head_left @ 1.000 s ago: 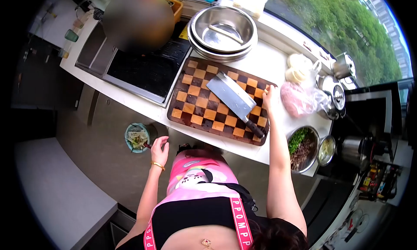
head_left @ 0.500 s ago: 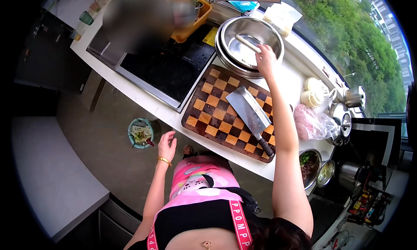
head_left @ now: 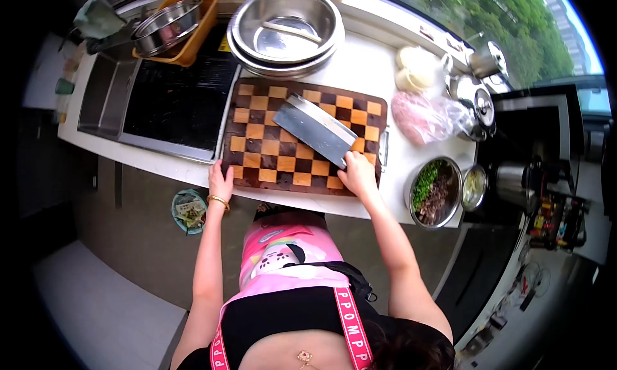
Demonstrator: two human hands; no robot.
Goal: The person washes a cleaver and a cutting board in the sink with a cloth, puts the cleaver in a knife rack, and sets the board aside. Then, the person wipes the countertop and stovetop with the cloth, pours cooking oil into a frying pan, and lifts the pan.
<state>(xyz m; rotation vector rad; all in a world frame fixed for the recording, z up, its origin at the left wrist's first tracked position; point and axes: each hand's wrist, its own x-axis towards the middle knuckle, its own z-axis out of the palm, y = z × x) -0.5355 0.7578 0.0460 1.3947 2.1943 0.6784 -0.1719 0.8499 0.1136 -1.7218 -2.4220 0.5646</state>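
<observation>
A cleaver lies flat across the checkered cutting board, its blade pointing to the upper left. My right hand is closed on its handle near the board's front right part. At the board's front left corner, my left hand touches the edge, fingers slightly apart and holding nothing. Stacked steel bowls stand behind the board, with a pale stick in the top one.
Right of the board are a bag of pink meat, a bowl of chopped greens and meat, a small bowl and pots. An orange basket stands by the sink; a bin is below.
My right hand has left the steel bowls and taken hold of the cleaver's handle. My left hand has moved up to the board's corner. The view has shifted, and the orange basket now shows fully.
</observation>
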